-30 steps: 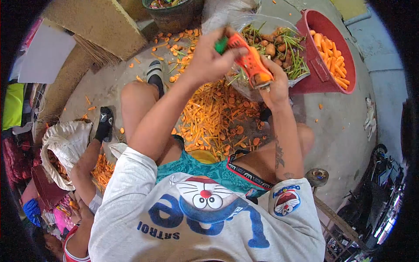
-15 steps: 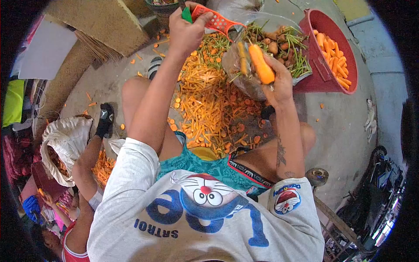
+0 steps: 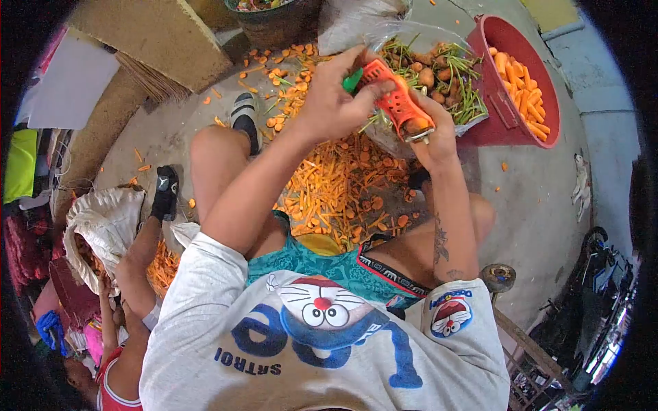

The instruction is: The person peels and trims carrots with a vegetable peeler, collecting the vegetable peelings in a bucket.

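Observation:
My left hand (image 3: 343, 96) is closed round an orange-red plastic peeler (image 3: 394, 96) with holes in its body and a green part by the fingers. The peeler lies over a carrot (image 3: 417, 125), covering most of it. My right hand (image 3: 439, 133) grips that carrot from the right side. Beneath both hands, a heap of carrot peelings and cut slices (image 3: 332, 188) spreads over the floor between my legs. Just beyond my right hand, a clear plastic bag (image 3: 469, 51) holds unpeeled carrots with green stems (image 3: 428, 72).
A red tub (image 3: 483, 89) of peeled carrots (image 3: 521, 89) leans at the right. A dark bin (image 3: 274, 27) stands at the back. At the left are a white sack (image 3: 103, 222) and another person (image 3: 123, 377). A motorcycle (image 3: 596, 308) is at the lower right.
My left hand has brought the peeler down and right onto the carrot. My right hand has turned the carrot slightly. The other person's arm has moved toward the white sack.

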